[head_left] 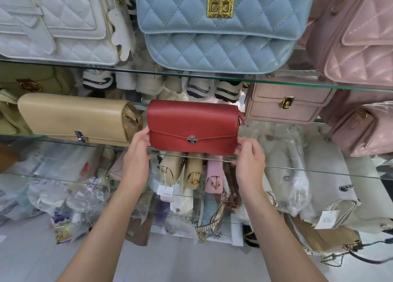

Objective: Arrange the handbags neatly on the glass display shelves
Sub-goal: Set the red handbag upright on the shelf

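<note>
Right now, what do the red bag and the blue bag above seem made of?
Red bag: likely leather or faux leather, fine grain, matte sheen, silver metal clasp. Blue bag: soft quilted, diamond-stitched, possibly faux leather; gold metal lock.

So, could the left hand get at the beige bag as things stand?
Probably yes: the beige bag sits just beside the left hand, nothing between, though that hand must first release the red bag.

Left hand (137, 154) and right hand (248, 160) grip red handbag (193, 126) ends on glass shelf (53, 138), between beige bag (74, 117) and pink bag (285, 103).
</note>
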